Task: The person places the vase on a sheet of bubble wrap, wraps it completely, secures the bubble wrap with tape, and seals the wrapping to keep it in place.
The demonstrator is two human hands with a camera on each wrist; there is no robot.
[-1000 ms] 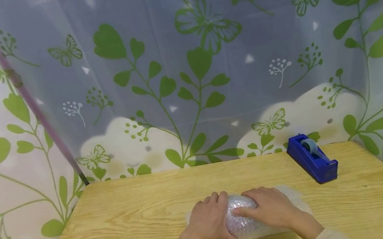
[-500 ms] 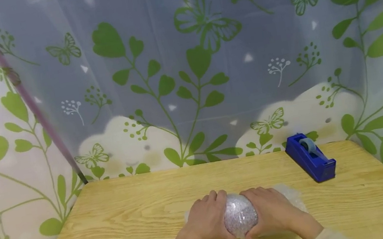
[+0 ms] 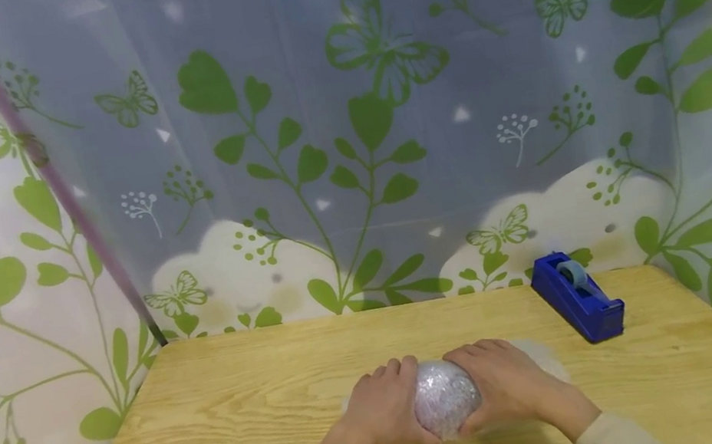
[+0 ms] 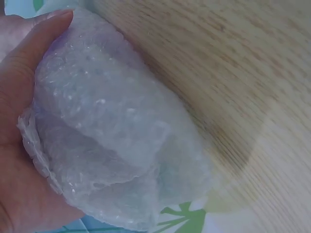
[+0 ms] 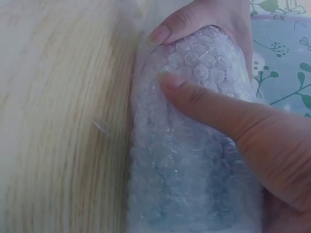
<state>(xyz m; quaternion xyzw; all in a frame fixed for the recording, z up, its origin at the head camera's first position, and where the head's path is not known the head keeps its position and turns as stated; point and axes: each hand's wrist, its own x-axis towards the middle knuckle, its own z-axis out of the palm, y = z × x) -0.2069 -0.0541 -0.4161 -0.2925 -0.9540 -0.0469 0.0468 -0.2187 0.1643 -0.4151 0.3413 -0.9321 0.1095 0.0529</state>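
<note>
A rounded bundle of bubble wrap (image 3: 445, 399) sits between both hands near the front of the table. My left hand (image 3: 385, 408) grips its left side, and my right hand (image 3: 504, 385) grips its right side, thumbs toward me. In the left wrist view the wrap (image 4: 107, 111) ends in a loose, open fold beyond the left thumb (image 4: 41, 43). The right wrist view shows the wrap (image 5: 189, 160) as a long roll, with the right thumb (image 5: 209, 104) lying across it. A purplish tint shows through the plastic; the thing inside is hidden.
A blue tape dispenser (image 3: 578, 298) with a roll of clear tape stands at the back right of the wooden table (image 3: 248, 379). Loose bubble wrap (image 3: 540, 357) sticks out past the right hand. A curtain (image 3: 288, 147) with leaves and butterflies hangs behind the table.
The right hand has moved from lying over the top of the bundle to gripping its right side. Its thumb has come down to the near side. The left hand keeps its grip.
</note>
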